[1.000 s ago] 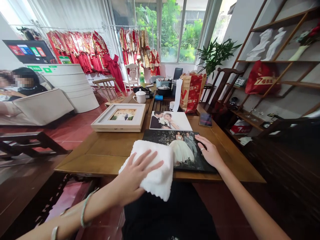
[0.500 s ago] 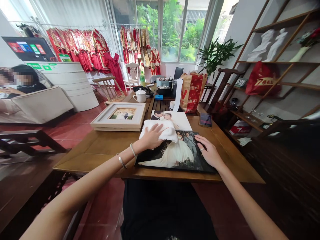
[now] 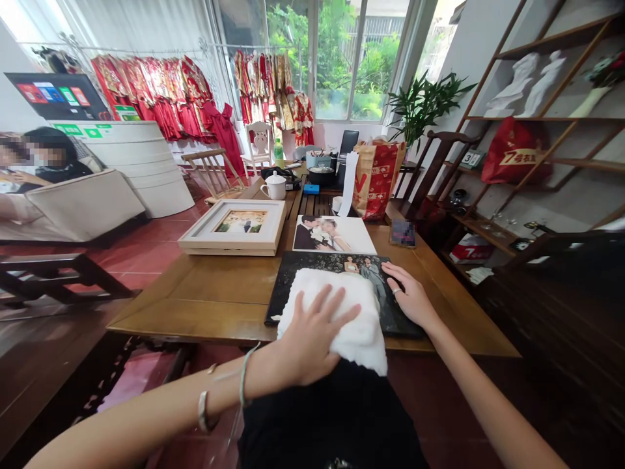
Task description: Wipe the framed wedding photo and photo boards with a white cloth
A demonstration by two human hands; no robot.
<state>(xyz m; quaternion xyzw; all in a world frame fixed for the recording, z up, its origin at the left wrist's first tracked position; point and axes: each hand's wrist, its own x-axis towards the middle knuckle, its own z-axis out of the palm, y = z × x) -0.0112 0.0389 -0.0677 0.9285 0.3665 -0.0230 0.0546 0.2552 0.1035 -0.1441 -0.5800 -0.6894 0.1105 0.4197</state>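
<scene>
A dark wedding photo panel [image 3: 293, 277] lies flat at the near edge of the wooden table [image 3: 215, 293]. My left hand [image 3: 307, 339] lies flat with fingers spread on a white folded cloth [image 3: 356, 312], pressing it onto the near part of the panel; the cloth hangs a little over the table edge. At the panel's right side my right hand [image 3: 413, 299] rests with fingers stretched out, a ring on one finger, holding nothing. The cloth hides most of the picture.
Behind the panel lie a second, lighter wedding photo [image 3: 334, 236] and a cream framed picture [image 3: 234, 226]. Further back stand a white teapot [image 3: 274, 187] and a red paper bag [image 3: 375, 179]. A person [image 3: 46, 159] sits on a sofa at the left. Shelves line the right wall.
My left hand has drawn the cloth from the far edge of the dark panel back toward me, to its near edge. The right hand has stayed in place.
</scene>
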